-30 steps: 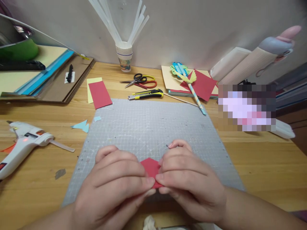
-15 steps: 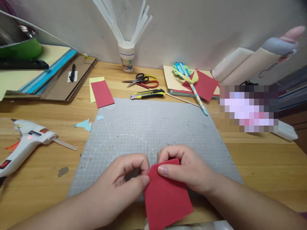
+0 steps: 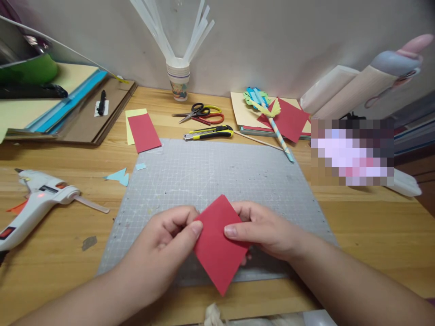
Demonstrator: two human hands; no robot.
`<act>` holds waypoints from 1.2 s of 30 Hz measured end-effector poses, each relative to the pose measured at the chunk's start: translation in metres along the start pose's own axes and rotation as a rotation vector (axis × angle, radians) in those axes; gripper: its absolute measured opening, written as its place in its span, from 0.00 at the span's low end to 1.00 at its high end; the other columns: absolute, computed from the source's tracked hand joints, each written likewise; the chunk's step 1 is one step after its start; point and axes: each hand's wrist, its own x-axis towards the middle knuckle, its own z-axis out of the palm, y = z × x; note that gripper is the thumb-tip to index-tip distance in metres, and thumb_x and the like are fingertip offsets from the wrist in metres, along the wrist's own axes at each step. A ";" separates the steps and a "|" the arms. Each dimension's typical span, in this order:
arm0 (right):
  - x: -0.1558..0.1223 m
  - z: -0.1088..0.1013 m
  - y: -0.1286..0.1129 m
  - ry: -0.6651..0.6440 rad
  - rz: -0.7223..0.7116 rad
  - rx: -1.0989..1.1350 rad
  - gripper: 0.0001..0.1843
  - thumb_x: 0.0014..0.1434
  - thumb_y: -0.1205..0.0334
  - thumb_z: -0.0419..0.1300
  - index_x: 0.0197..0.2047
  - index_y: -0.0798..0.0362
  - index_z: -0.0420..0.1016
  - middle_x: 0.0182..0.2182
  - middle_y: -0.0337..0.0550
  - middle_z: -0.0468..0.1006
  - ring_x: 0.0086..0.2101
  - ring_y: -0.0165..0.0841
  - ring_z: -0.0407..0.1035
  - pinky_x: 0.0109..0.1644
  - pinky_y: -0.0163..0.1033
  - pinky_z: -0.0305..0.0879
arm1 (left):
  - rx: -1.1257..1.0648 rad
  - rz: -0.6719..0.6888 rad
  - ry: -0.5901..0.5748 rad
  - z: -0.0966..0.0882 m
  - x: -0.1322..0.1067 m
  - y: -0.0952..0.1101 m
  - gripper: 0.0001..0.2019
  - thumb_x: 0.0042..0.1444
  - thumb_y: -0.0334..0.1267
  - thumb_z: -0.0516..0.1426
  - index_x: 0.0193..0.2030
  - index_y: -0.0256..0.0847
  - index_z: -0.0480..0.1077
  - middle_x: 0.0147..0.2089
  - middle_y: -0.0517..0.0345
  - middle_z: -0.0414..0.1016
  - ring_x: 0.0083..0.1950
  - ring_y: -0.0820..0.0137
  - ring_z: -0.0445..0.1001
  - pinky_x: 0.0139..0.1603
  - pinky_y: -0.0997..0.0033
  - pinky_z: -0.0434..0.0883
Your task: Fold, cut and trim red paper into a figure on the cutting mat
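Note:
A square of red paper [image 3: 219, 253], turned so one corner points toward me, is held between both hands over the near part of the grey cutting mat [image 3: 204, 176]. My left hand [image 3: 173, 244] pinches its left corner, thumb on top and fingers beneath. My right hand [image 3: 261, 231] grips the right side, its thumb lying flat on the paper's face and its other fingers mostly hidden behind. Whether the sheet is folded double I cannot tell.
A white glue gun [image 3: 44, 199] lies at left, near blue paper scraps [image 3: 118, 175]. Beyond the mat are a utility knife [image 3: 209, 132], scissors [image 3: 197, 112], red and yellow paper pieces [image 3: 144, 132], a paper flower [image 3: 272, 120] and a cup stack [image 3: 178, 79] holding glue sticks.
The red paper has been turned and lifted a little, so a corner now points at me. My left hand has shifted slightly left and up with its edge.

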 end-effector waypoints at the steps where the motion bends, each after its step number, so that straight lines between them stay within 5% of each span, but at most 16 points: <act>1: 0.000 -0.002 0.000 -0.020 0.009 -0.019 0.17 0.55 0.51 0.66 0.38 0.57 0.75 0.25 0.38 0.75 0.20 0.22 0.66 0.20 0.26 0.60 | -0.038 -0.009 0.025 -0.001 0.001 -0.001 0.18 0.58 0.48 0.53 0.22 0.41 0.58 0.21 0.67 0.57 0.24 0.76 0.54 0.26 0.76 0.55; 8: -0.001 -0.005 0.000 -0.054 -0.011 -0.047 0.15 0.56 0.53 0.66 0.37 0.58 0.79 0.23 0.37 0.74 0.19 0.20 0.64 0.19 0.22 0.63 | -0.180 -0.170 -0.142 -0.001 0.005 0.001 0.14 0.54 0.48 0.58 0.27 0.39 0.72 0.26 0.60 0.73 0.26 0.75 0.64 0.29 0.75 0.61; 14: -0.001 -0.002 0.000 -0.069 -0.015 -0.037 0.16 0.56 0.52 0.66 0.36 0.58 0.77 0.23 0.37 0.73 0.19 0.20 0.64 0.20 0.22 0.63 | -0.189 -0.112 -0.180 0.000 0.001 0.004 0.14 0.55 0.47 0.58 0.28 0.40 0.76 0.22 0.60 0.74 0.25 0.73 0.69 0.30 0.74 0.65; 20: 0.002 -0.006 0.003 0.116 -0.110 -0.013 0.16 0.56 0.51 0.66 0.33 0.57 0.72 0.20 0.35 0.73 0.17 0.21 0.63 0.19 0.25 0.57 | -0.151 -0.034 -0.117 0.001 0.005 0.002 0.14 0.60 0.46 0.55 0.30 0.40 0.75 0.24 0.59 0.73 0.30 0.70 0.71 0.38 0.69 0.69; 24: 0.001 -0.002 0.002 0.228 -0.196 -0.065 0.15 0.56 0.53 0.66 0.30 0.56 0.71 0.20 0.34 0.70 0.19 0.22 0.62 0.21 0.27 0.60 | -0.091 0.017 0.048 0.001 0.008 0.003 0.10 0.56 0.41 0.57 0.26 0.41 0.69 0.23 0.64 0.67 0.29 0.72 0.67 0.36 0.72 0.68; 31: -0.002 0.003 0.001 0.198 -0.360 -0.260 0.14 0.57 0.54 0.64 0.27 0.54 0.69 0.22 0.35 0.70 0.22 0.25 0.61 0.25 0.31 0.61 | 0.224 0.161 0.051 -0.001 -0.003 0.004 0.12 0.58 0.39 0.53 0.24 0.41 0.65 0.25 0.62 0.64 0.28 0.73 0.61 0.28 0.74 0.62; 36: -0.001 0.003 0.002 0.214 -0.347 -0.277 0.15 0.56 0.52 0.64 0.28 0.54 0.69 0.23 0.36 0.70 0.23 0.26 0.62 0.26 0.32 0.62 | 0.281 0.218 0.069 -0.001 -0.005 0.002 0.13 0.58 0.39 0.52 0.23 0.41 0.62 0.24 0.63 0.63 0.27 0.74 0.60 0.27 0.74 0.61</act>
